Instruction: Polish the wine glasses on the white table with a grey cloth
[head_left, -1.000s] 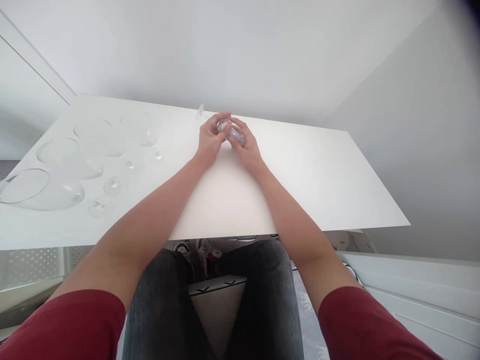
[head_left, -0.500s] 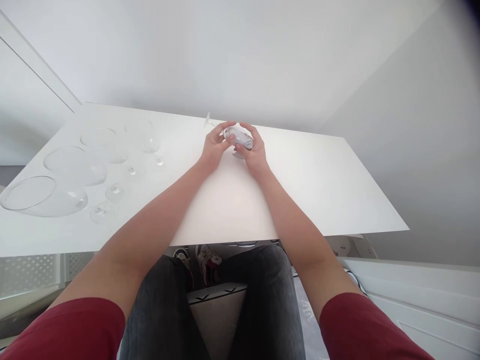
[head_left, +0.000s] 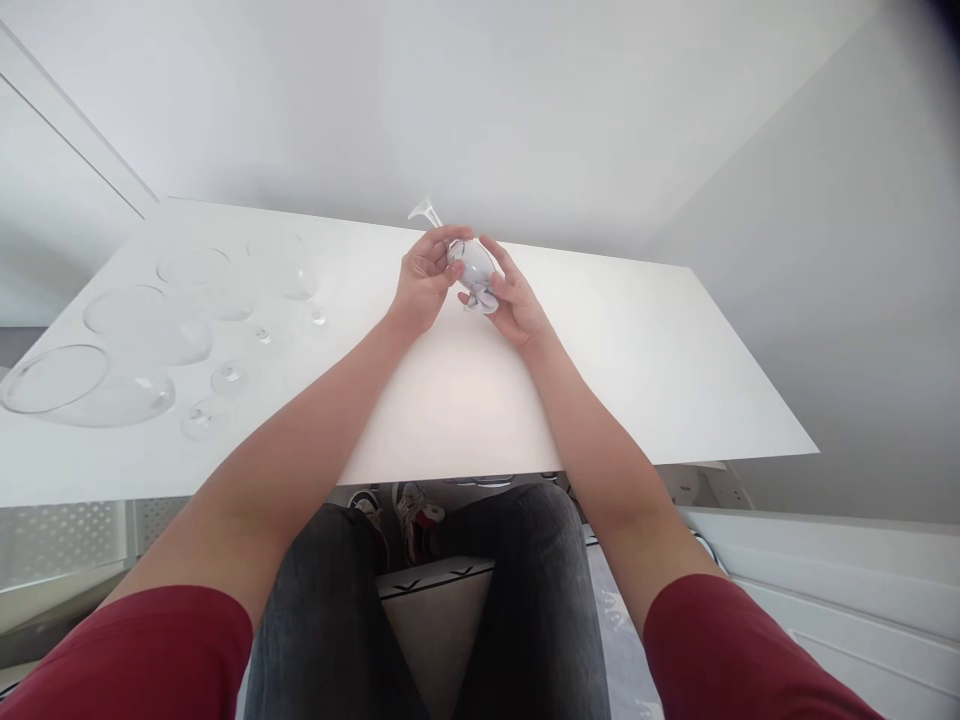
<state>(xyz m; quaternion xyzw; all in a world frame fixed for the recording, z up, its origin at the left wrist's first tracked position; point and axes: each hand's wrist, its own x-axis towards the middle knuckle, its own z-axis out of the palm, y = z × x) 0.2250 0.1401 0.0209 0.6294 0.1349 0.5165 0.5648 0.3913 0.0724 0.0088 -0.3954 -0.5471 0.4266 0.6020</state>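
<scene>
A clear wine glass (head_left: pixel 470 260) is tilted above the table, its foot pointing up and to the left and its mouth toward me. My left hand (head_left: pixel 421 282) is closed around the bowl near the stem, thumb on the glass. A whitish cloth (head_left: pixel 484 298) fills the bowl and bulges out of the mouth. My right hand (head_left: pixel 519 303) grips this cloth at the rim, with its index finger raised along the far side of the bowl. Part of the cloth is hidden by the right fingers.
Several clear wine glasses stand upright on the left part of the white table (head_left: pixel 637 370), the nearest glass (head_left: pixel 112 395) close to the left edge. A wall (head_left: pixel 480 110) rises behind the table. My legs (head_left: pixel 525 590) are below its front edge.
The glass has turned, so its foot sits higher and its mouth faces more toward me. More cloth shows at the mouth, and my right hand has shifted slightly right and opened its grip somewhat.
</scene>
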